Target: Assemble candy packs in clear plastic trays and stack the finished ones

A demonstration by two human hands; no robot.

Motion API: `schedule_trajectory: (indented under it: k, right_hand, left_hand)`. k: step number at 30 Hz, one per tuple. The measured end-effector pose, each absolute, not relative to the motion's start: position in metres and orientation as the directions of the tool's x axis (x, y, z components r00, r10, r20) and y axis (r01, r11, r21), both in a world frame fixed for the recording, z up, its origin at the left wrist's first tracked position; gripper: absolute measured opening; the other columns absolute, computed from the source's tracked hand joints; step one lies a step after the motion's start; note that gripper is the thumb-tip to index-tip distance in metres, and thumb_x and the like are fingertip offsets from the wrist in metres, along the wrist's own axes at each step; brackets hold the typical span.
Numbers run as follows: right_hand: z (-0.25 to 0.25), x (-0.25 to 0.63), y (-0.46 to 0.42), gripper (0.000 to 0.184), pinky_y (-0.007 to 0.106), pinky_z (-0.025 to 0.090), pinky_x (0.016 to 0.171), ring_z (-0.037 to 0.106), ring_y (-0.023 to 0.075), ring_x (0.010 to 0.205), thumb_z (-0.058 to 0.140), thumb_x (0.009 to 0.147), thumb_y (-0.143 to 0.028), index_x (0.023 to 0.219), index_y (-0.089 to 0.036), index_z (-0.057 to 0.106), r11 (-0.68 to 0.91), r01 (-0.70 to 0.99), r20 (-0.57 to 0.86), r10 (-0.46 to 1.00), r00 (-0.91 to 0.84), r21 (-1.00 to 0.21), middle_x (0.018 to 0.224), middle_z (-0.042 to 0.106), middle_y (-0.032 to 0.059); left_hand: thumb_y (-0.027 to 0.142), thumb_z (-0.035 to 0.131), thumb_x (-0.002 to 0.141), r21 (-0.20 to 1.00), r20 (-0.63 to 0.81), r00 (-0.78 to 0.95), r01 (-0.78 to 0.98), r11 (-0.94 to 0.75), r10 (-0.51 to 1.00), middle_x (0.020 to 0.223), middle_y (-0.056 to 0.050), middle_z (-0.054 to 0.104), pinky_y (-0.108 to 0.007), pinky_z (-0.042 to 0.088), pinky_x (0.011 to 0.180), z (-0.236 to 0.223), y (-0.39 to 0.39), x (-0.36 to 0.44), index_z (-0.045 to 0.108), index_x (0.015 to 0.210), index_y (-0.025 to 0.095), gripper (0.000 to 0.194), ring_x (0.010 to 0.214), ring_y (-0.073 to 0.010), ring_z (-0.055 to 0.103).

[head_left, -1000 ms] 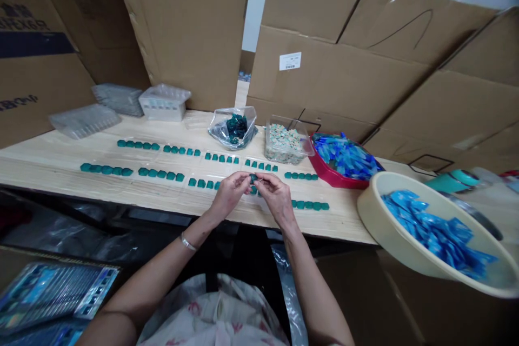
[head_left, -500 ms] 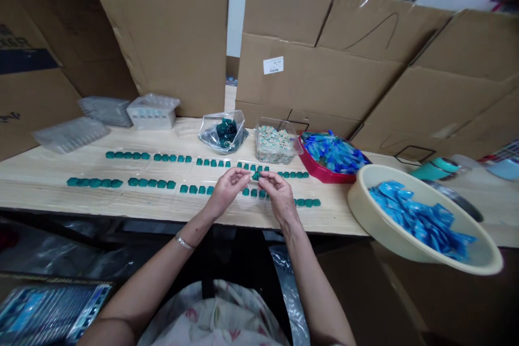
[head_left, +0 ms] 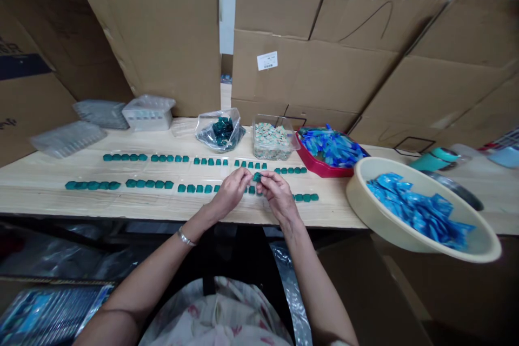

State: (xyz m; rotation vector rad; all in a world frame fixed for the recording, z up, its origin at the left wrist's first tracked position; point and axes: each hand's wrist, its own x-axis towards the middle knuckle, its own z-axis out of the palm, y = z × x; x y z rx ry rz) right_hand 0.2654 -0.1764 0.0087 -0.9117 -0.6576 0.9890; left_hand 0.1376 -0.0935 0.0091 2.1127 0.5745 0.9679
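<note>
In the head view, we have a green piece (head_left: 257, 177) up between our hands, above the bench (head_left: 141, 208), with the fingers of our right hand (head_left: 279, 194) gripping it. Our left hand (head_left: 232, 192) is beside it, thumb and forefinger drawn together; we cannot tell whether they pinch anything. We seem to be in the middle of handling this one piece. Any move from here calls for a light grip and some lift, since the near row (head_left: 92, 185) runs under our hands and the far row (head_left: 125, 157) lies just beyond.

The near row sits close to the bench's front edge, with a narrow strip between the rows. Behind are the bag (head_left: 223, 131) and tub (head_left: 271, 146); the red tray (head_left: 314, 166) and basin (head_left: 405, 238) bound our right side.
</note>
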Motion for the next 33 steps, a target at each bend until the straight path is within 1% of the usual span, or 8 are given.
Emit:
schedule_trajectory:
  k: [4,8,11,15,21,26,29,33]
  right_hand:
    - [0.011,0.268,-0.179,0.015,0.018,0.045,0.052,0.054,0.0069,0.053,0.071,0.068,-0.022,0.081,-0.02,0.064,0.295,-0.451,0.05,0.876,0.479,-0.843,0.06,0.059,-0.0045]
    - [0.01,0.273,-0.183,0.021,0.021,0.05,0.061,0.06,0.009,0.062,0.074,0.065,-0.022,0.084,-0.019,0.066,0.294,-0.426,0.051,0.867,0.497,-0.855,0.068,0.063,-0.0028]
    - [0.007,0.276,-0.189,0.021,0.023,0.051,0.064,0.06,0.0099,0.063,0.074,0.065,-0.024,0.084,-0.02,0.066,0.292,-0.395,0.052,0.855,0.517,-0.871,0.069,0.063,-0.0024]
    - [0.0,0.278,-0.201,0.022,0.026,0.05,0.065,0.059,0.0108,0.063,0.075,0.064,-0.026,0.084,-0.02,0.067,0.253,-0.347,0.023,0.836,0.548,-0.903,0.071,0.063,-0.0021]
    - [-0.013,0.273,-0.216,0.022,0.027,0.048,0.067,0.058,0.0105,0.063,0.075,0.065,-0.027,0.085,-0.02,0.067,0.218,-0.338,-0.001,0.839,0.544,-0.916,0.07,0.063,-0.0024]
    - [-0.018,0.273,-0.234,0.021,0.027,0.048,0.069,0.059,0.0103,0.064,0.075,0.066,-0.025,0.085,-0.021,0.068,0.212,-0.344,-0.023,0.823,0.567,-0.915,0.072,0.064,-0.0021]
    - [-0.02,0.278,-0.25,0.021,0.028,0.049,0.069,0.059,0.0109,0.065,0.075,0.065,-0.025,0.085,-0.021,0.068,0.206,-0.347,-0.054,0.79,0.611,-0.915,0.075,0.065,-0.0013]
    - [-0.024,0.287,-0.273,0.023,0.028,0.049,0.067,0.06,0.0116,0.065,0.076,0.064,-0.024,0.085,-0.021,0.067,0.207,-0.348,-0.081,0.749,0.658,-0.914,0.078,0.065,-0.0005]
  left_hand:
    - [0.027,0.039,0.09,0.672,0.589,0.447,0.192,-0.716,0.673,0.078,-0.005,0.053,-0.034,0.04,0.077,0.01,-0.084,0.132,0.049,0.081,0.019,0.015,0.076,-0.0179,0.051]
    - [0.036,0.038,0.09,0.903,0.328,0.614,0.019,-0.429,0.717,0.073,-0.002,0.053,-0.026,0.039,0.06,0.009,-0.076,0.12,0.049,0.081,0.019,0.022,0.06,-0.0123,0.046]
    - [0.038,0.041,0.087,0.952,0.176,0.691,0.062,-0.299,0.701,0.07,-0.001,0.055,-0.024,0.036,0.057,0.0,-0.073,0.11,0.051,0.075,0.018,0.025,0.056,-0.0111,0.044]
    - [0.031,0.05,0.08,0.874,0.143,0.701,0.241,-0.421,0.699,0.068,-0.001,0.06,-0.027,0.037,0.066,-0.015,-0.069,0.099,0.056,0.068,0.02,0.017,0.066,-0.0159,0.052]
    - [0.022,0.061,0.071,0.743,0.181,0.767,0.304,-0.597,0.615,0.068,-0.002,0.058,-0.029,0.038,0.066,-0.027,-0.075,0.108,0.058,0.069,0.021,0.004,0.065,-0.0179,0.051]
    - [0.019,0.055,0.077,0.717,0.193,0.759,0.324,-0.617,0.622,0.071,-0.005,0.06,-0.031,0.04,0.07,-0.023,-0.078,0.117,0.058,0.066,0.018,0.011,0.07,-0.0188,0.054]
    - [0.023,0.058,0.077,0.85,0.113,0.722,0.285,-0.442,0.683,0.068,-0.002,0.059,-0.026,0.039,0.061,-0.005,-0.067,0.109,0.059,0.069,0.017,0.01,0.062,-0.0142,0.051]
    - [0.024,0.064,0.075,0.997,-0.069,0.72,0.037,0.061,0.691,0.061,0.001,0.054,-0.019,0.033,0.047,0.026,-0.045,0.092,0.06,0.073,0.014,0.011,0.049,-0.0063,0.042]
